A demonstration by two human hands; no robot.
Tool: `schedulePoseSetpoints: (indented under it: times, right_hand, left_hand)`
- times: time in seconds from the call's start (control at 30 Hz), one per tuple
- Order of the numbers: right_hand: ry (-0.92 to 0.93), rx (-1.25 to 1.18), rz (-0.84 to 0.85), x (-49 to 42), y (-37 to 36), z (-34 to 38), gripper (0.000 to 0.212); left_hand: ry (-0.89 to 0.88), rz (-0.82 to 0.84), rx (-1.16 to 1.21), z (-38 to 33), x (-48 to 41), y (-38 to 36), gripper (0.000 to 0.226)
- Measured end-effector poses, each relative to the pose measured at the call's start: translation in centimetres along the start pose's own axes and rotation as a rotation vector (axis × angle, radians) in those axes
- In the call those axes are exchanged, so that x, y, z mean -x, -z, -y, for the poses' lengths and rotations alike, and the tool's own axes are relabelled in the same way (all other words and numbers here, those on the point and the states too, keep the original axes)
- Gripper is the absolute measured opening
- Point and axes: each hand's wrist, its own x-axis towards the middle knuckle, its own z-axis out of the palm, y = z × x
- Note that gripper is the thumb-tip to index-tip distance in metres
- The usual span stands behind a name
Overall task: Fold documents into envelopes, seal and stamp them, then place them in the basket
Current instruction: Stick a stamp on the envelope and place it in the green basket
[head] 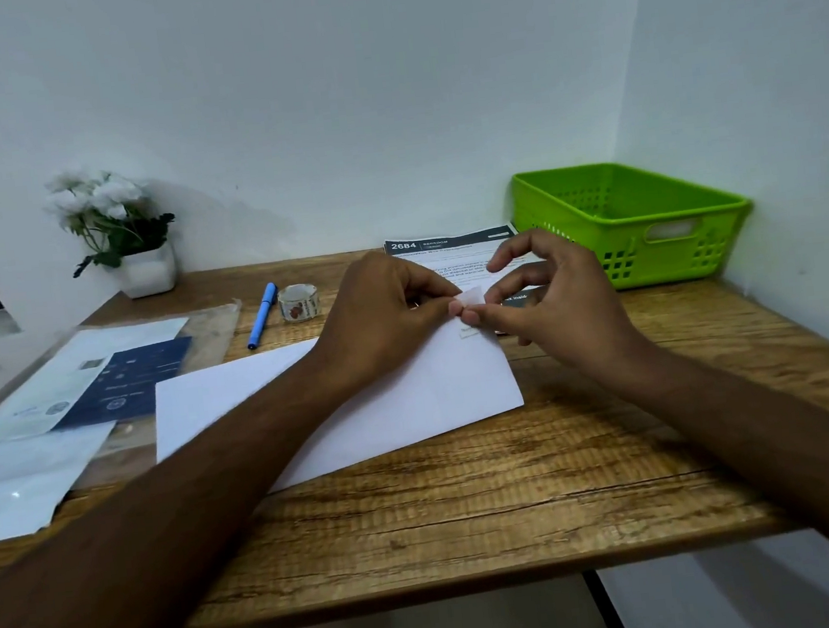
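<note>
My left hand (381, 312) and right hand (554, 299) both pinch a small white slip (470, 299), perhaps a stamp, over the far right corner of the envelope (360, 401), which lies flat on the table (474, 512). Just behind, the green basket (616, 262) shows me only lattice walls.

I sit at a small paperwork corner, a home-office sort of nook; a wood-grain desk (474, 512) stands in the angle of two plain white walls (328, 92); a white pot of white flowers (150, 272) at the back left gives it a domestic look; stationery lies all around me: a blue pen (262, 315), a tape roll (299, 303) just beside it, a printed sheet (447, 254) with a dark header, a white envelope (362, 421), papers in clear sleeves (76, 380) on the left; a green plastic basket (677, 255) sits in the far right corner
</note>
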Motion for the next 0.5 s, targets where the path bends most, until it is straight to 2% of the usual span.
schedulePoseSetpoints:
  times: [0.07, 0.2, 0.33, 0.5]
  right_hand:
    - [-0.050, -0.080, 0.023, -0.09, 0.00, 0.19, 0.044]
    - [-0.202, -0.251, 0.145, 0.10, -0.38, 0.80, 0.024]
    - [-0.228, -0.241, 0.253, 0.34, -0.49, 0.78, 0.017]
    - [-0.236, -0.194, 0.291, 0.31, -0.53, 0.77, 0.018]
  left_hand:
    - [0.000, -0.009, 0.017, 0.03, 0.01, 0.03, 0.010]
    - [0.012, -0.046, 0.100, 0.02, 0.06, 0.18, 0.007]
    - [0.023, -0.058, 0.118, 0.02, 0.03, 0.24, 0.012]
    - [-0.004, -0.051, 0.069, 0.19, -0.05, 0.13, 0.010]
